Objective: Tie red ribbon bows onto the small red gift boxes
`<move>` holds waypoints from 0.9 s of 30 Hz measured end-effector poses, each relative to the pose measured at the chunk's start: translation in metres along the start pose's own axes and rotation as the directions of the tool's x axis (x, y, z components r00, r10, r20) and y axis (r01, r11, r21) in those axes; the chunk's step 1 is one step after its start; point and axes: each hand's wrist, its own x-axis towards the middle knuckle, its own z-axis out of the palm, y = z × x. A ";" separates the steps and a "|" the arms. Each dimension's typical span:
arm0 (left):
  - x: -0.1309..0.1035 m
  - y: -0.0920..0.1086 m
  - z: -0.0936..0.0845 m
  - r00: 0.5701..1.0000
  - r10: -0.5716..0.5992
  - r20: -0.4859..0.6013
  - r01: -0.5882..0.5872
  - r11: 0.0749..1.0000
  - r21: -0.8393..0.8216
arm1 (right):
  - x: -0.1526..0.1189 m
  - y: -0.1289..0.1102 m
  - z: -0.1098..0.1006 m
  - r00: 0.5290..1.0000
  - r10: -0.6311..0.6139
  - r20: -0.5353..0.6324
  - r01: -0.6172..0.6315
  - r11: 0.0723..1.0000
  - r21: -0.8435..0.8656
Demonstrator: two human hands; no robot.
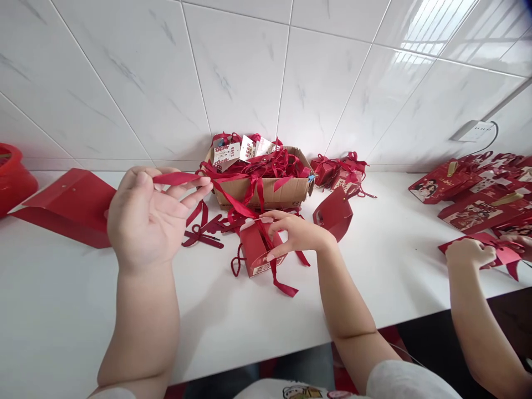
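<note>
A small red gift box (254,252) stands on the white table in front of me, with a red twisted cord loop at its left side. My right hand (293,233) grips the top of the box, thumb and fingers closed around it. A red ribbon (233,202) runs from the box top up to my left hand (152,216), which is raised palm-up at the left, the ribbon pinched at its thumb and stretched along the fingers. The ribbon's other end hangs over the box front onto the table.
Behind the box, a cardboard carton (274,194) overflows with red ribbons and tags. A flat red box (78,208) and a red tub (12,177) lie left. Finished-looking boxes (469,210) stand right, near another person's hands (474,254) holding a red piece.
</note>
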 end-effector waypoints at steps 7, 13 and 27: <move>0.000 0.003 0.000 0.998 -0.046 -0.046 0.049 0.996 0.069 | -0.004 0.014 -0.006 0.997 -0.023 0.070 0.023 1.000 -0.003; 0.002 0.002 0.001 0.997 -0.064 -0.042 0.067 0.995 0.078 | -0.003 0.018 -0.006 0.996 -0.038 0.086 0.036 0.999 0.022; 0.003 0.001 -0.002 0.998 -0.043 -0.042 0.044 0.999 0.032 | 0.022 0.014 0.010 0.969 -0.138 -0.205 0.153 0.987 0.058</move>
